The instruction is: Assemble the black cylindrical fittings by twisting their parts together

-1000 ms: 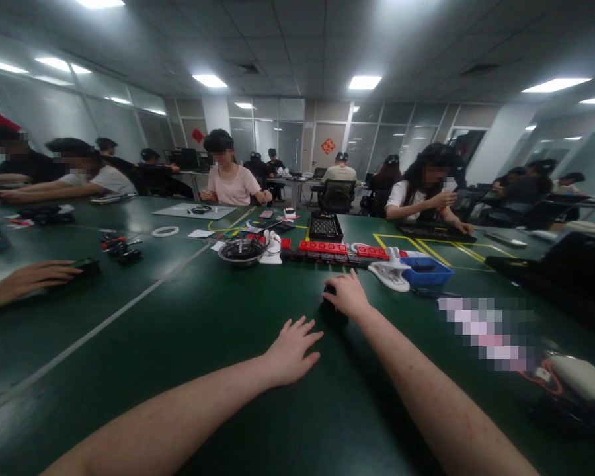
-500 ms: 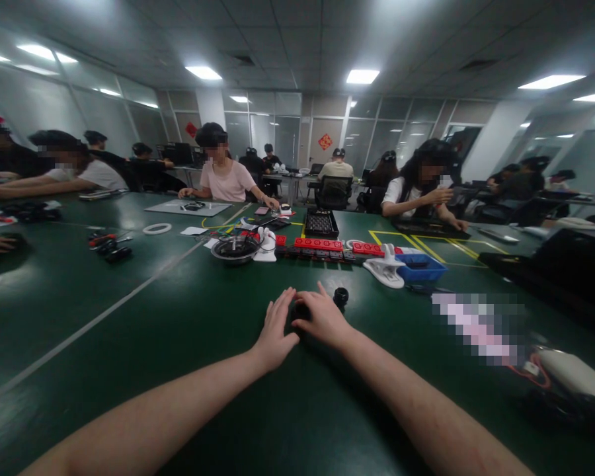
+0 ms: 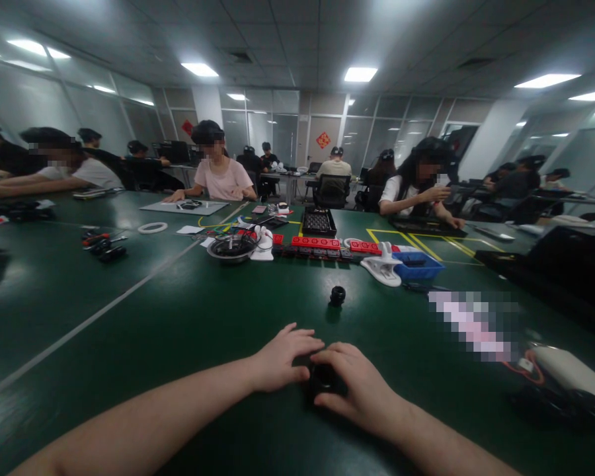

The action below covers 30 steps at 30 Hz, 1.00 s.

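A small black round part (image 3: 322, 379) lies on the green table (image 3: 178, 317) close in front of me. My right hand (image 3: 359, 390) curls around it from the right and grips it. My left hand (image 3: 280, 360) rests on the table beside it, with fingertips touching the part's left side. A second small black ring-shaped part (image 3: 337, 295) stands alone on the table farther out, beyond both hands.
Past the ring sit a round metal bowl (image 3: 231, 248), a row of red blocks (image 3: 327, 244), a white clip (image 3: 383, 268), a blue tray (image 3: 417, 265) and a black tray (image 3: 319, 222). Several other people work around the table. A white device with red wire (image 3: 568, 373) lies at my right.
Both hands have drawn back toward me with one black part between them. The other black part stayed where it was and is now uncovered farther out.
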{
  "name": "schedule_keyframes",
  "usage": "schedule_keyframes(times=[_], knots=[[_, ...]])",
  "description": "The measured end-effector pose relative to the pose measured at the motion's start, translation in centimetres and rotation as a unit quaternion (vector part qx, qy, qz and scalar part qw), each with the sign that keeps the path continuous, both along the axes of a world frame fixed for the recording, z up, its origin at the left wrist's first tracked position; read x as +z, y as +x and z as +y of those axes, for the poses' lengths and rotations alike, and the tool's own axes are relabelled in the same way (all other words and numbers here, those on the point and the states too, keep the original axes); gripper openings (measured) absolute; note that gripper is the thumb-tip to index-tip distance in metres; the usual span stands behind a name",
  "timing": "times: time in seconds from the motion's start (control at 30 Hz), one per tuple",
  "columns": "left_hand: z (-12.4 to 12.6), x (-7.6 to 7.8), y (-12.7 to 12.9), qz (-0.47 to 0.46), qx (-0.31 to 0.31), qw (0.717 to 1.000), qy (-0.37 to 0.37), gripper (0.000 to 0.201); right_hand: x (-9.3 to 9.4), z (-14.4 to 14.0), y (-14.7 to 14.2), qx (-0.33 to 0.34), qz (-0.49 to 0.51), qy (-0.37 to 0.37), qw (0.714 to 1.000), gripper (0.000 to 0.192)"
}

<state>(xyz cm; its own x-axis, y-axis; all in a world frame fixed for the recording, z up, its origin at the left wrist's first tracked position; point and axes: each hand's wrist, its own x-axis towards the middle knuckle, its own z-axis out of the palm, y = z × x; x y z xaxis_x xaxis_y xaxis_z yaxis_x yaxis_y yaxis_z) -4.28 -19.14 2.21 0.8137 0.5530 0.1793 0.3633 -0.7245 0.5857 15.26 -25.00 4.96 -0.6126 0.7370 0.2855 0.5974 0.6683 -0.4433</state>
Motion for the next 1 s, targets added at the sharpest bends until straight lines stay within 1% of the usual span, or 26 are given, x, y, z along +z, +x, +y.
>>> schedule_keyframes(times=[0.07, 0.17, 0.23, 0.3, 0.37, 0.43, 0.53, 0.63, 0.7, 0.8, 0.93, 1.0], knots=[[-0.3, 0.2, 0.3, 0.043, -0.02, 0.999, -0.001, 0.072, -0.5, 0.1, 0.1, -0.004, 0.006, 0.019, 1.0, 0.041], [-0.7, 0.3, 0.6, 0.066, -0.025, 0.997, 0.013, 0.079, -1.5, 0.7, 0.1, -0.002, 0.026, 0.062, 0.998, 0.039], [-0.8, 0.2, 0.7, 0.066, -0.017, 0.997, 0.024, 0.071, -2.2, 1.1, 0.2, -0.005, 0.044, 0.092, 0.995, 0.042], [-0.9, -0.1, 0.9, 0.055, 0.008, 0.998, 0.03, 0.055, -2.7, 1.4, 0.3, -0.018, 0.056, 0.112, 0.992, 0.045], [-0.9, -0.3, 1.1, 0.032, 0.036, 0.998, 0.035, 0.044, -2.9, 1.5, 0.4, -0.036, 0.059, 0.116, 0.991, 0.044], [-0.9, -0.6, 1.4, 0.004, 0.057, 0.998, 0.036, 0.039, -3.0, 1.5, 0.4, -0.059, 0.055, 0.111, 0.991, 0.042], [-0.8, -0.9, 1.9, -0.018, 0.085, 0.996, 0.034, 0.041, -3.0, 1.6, 0.4, -0.092, 0.054, 0.095, 0.99, 0.043], [-0.7, -1.1, 2.2, -0.016, 0.096, 0.995, 0.037, 0.041, -3.2, 1.9, 0.3, -0.108, 0.07, 0.076, 0.989, 0.046], [-0.6, -1.1, 2.3, -0.013, 0.1, 0.994, 0.039, 0.039, -3.5, 2.0, 0.3, -0.103, 0.089, 0.062, 0.989, 0.047], [-0.5, -1.2, 2.2, -0.011, 0.109, 0.993, 0.037, 0.039, -3.7, 1.8, 0.5, -0.07, 0.122, 0.051, 0.989, 0.049], [-0.5, -1.3, 2.1, -0.007, 0.118, 0.992, 0.032, 0.045, -3.2, 1.1, 0.8, -0.008, 0.15, 0.045, 0.988, 0.06], [-0.4, -1.4, 2.1, -0.007, 0.117, 0.992, 0.036, 0.048, -3.1, 1.0, 0.9, -0.001, 0.144, 0.059, 0.988, 0.064]])
